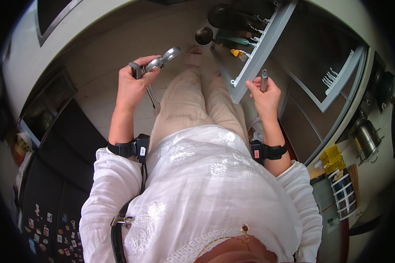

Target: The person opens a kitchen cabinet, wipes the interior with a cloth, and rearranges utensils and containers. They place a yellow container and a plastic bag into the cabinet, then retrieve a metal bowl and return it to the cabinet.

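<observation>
My left hand (134,83) is closed around several metal utensils. One has two round metal heads (163,59) above my fingers; a grey handle end (135,69) sticks up at the palm, and a long metal shaft (152,93) points down toward my trousers. My right hand (265,95) holds a slim metal handle (264,82) with a hanging loop at its tip; its lower part is hidden. That hand is beside the grey frame of an open cabinet door (265,49). White hooks (256,39) line the frame, with a ladle (204,35), a green-handled utensil (238,40) and a yellow-topped item (238,54) hanging there.
A second grey-framed door with a white hook rail (330,80) is at the right. On the counter are a steel pot (367,141), a yellow container (333,159) and a striped container (343,194). A black fridge door with magnets (52,227) stands at the left.
</observation>
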Demonstrator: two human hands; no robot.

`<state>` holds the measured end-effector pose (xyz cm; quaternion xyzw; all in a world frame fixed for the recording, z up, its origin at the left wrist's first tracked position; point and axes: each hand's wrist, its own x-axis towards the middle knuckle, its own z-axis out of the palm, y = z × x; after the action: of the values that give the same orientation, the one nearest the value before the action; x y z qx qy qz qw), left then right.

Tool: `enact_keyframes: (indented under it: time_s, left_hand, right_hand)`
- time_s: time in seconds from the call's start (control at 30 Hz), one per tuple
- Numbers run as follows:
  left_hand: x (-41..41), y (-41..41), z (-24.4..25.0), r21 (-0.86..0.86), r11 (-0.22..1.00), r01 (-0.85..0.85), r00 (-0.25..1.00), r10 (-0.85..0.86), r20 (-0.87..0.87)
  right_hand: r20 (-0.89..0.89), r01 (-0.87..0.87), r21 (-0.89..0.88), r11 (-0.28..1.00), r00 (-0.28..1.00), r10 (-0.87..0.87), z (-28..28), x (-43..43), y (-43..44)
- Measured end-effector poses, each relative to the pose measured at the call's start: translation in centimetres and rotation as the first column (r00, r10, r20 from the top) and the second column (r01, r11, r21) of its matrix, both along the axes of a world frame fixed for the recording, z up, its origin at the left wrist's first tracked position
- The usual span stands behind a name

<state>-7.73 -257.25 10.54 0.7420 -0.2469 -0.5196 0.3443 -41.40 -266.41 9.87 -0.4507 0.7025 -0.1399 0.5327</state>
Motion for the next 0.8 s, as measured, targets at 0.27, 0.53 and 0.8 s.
enact_keyframes:
  time_s: [0.27, 0.53, 0.8]
  left_hand:
    - [7.6, 1.7, 13.2, -0.181, 0.963, -0.2, 0.979, 0.187, -0.086]
    - [0.6, -5.5, 12.6, -0.339, 0.938, -0.079, 0.894, -0.084, -0.44]
    - [-17.5, -15.7, 10.9, -0.271, 0.887, 0.374, 0.731, -0.462, -0.502]
  right_hand:
    - [0.269, -0.277, -0.027, 0.96, 0.924, 0.274, 0.4, 10.7, -2.1]
    - [0.505, -0.324, -0.18, 0.929, 0.78, 0.37, 7.7, 4.7, -1.2]
    - [0.421, 0.094, -0.275, 0.957, 0.906, 0.032, 5.9, -7.0, 0.1]
